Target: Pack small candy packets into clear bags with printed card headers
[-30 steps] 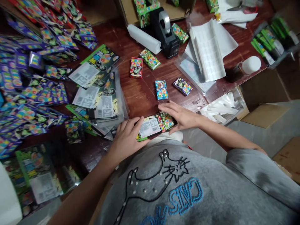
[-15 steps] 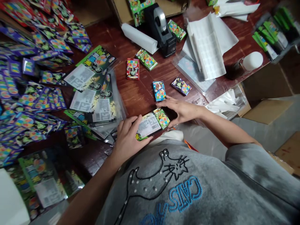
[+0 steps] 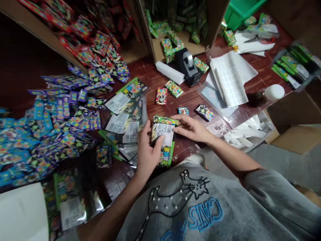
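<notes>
Turned lengthwise since a moment earlier: one flat black-and-green printed packet with white label (image 3: 168, 129), held over glossy red-brown wooden table (image 3: 265, 73), brown cardboard boxes (image 3: 147, 36) behind. Left hand (image 3: 147, 152) pinching packet's left side, thumb across its face; right hand (image 3: 194, 130), fingers bent, at its upper right edge.

Packing workshop, cartons (image 3: 216, 23) (part-filled), tape dispenser (image 3: 188, 70), heaped packets (image 3: 84, 118)
</notes>
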